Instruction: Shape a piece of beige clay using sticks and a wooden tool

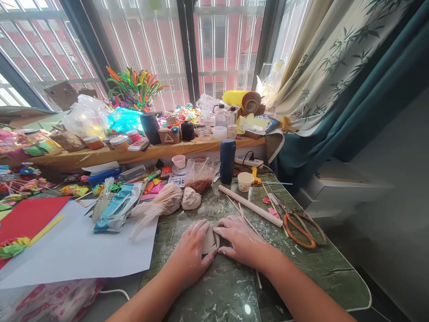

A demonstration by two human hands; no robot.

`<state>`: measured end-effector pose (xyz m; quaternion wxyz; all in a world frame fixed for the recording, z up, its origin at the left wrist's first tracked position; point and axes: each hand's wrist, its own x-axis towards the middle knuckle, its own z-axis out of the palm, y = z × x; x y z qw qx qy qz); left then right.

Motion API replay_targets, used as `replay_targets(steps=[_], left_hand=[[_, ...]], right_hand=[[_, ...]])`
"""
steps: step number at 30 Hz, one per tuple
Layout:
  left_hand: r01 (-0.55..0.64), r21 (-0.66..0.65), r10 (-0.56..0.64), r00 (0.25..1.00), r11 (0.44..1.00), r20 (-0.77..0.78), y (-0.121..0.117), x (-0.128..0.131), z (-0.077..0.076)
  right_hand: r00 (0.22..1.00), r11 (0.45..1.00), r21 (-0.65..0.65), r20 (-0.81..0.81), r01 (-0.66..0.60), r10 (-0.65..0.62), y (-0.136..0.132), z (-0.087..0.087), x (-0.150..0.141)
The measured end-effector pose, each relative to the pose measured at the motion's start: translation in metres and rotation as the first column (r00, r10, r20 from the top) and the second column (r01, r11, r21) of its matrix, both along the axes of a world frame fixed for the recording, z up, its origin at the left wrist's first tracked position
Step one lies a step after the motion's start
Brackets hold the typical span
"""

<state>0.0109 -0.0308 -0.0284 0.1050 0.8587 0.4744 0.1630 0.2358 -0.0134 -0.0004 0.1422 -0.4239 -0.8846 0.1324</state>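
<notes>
A flat, greyish piece of clay (209,242) lies on the dusty table between my hands, with a thin raised or separate strip along its right side. My left hand (191,246) is curled over the clay's left part, thumb at its near edge. From the right, my right hand (239,239) presses its fingertips and thumb against the strip. White residue coats the fingers of both hands. A lump of pale clay (191,199) sits just beyond them, beside a knotted plastic bag (164,199). To the right lies a pale rolling pin (250,205).
Large scissors (300,230) with orange handles lie at right. A paper cup (245,182) and dark cylinder (228,161) stand behind the rolling pin. White paper (83,250) with a blue packet (119,208) covers the left. A cluttered sill (187,147) runs along the back.
</notes>
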Motion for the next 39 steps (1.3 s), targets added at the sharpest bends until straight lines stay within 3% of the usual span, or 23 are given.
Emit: replay_targets(steps=[6,12,18,23,27,30,34,37,39], left_hand=[[-0.005,0.011,0.005,1.0,1.0,-0.012,0.0,0.001,-0.001],[-0.017,0.075,0.019,0.999,0.997,-0.034,0.002,0.002,-0.006],[-0.036,0.069,0.043,0.993,0.997,-0.108,0.004,0.007,-0.008],[0.073,0.034,-0.067,0.984,0.997,-0.163,0.009,0.009,-0.002],[0.075,0.018,-0.071,0.978,0.997,-0.194,0.012,0.011,0.0],[0.071,0.009,-0.069,0.983,0.997,-0.172,0.012,0.012,0.001],[0.052,-0.029,-0.054,0.996,0.998,-0.074,0.012,0.007,0.0],[-0.071,-0.062,0.078,0.991,0.996,0.113,0.013,0.0,0.001],[-0.212,-0.115,0.237,0.927,0.97,0.291,0.016,-0.005,0.003]], right_hand=[[0.995,0.999,0.003,-0.088,-0.053,0.053,0.002,-0.005,0.007],[0.995,0.999,-0.018,-0.093,0.03,-0.032,0.004,-0.009,0.01],[0.986,0.997,0.022,-0.151,-0.074,0.076,0.008,-0.016,0.01],[0.985,0.993,0.049,-0.129,-0.107,0.113,0.01,-0.019,0.013],[0.979,0.984,0.082,-0.118,-0.157,0.166,0.01,-0.021,0.014],[0.981,0.991,0.082,-0.156,-0.101,0.113,0.01,-0.022,0.017],[0.882,1.0,-0.028,-0.47,0.013,-0.025,0.014,-0.023,0.024],[0.754,0.972,-0.189,-0.617,0.138,-0.227,0.017,-0.024,0.029],[0.692,0.937,-0.289,-0.637,0.195,-0.34,0.018,-0.026,0.029]])
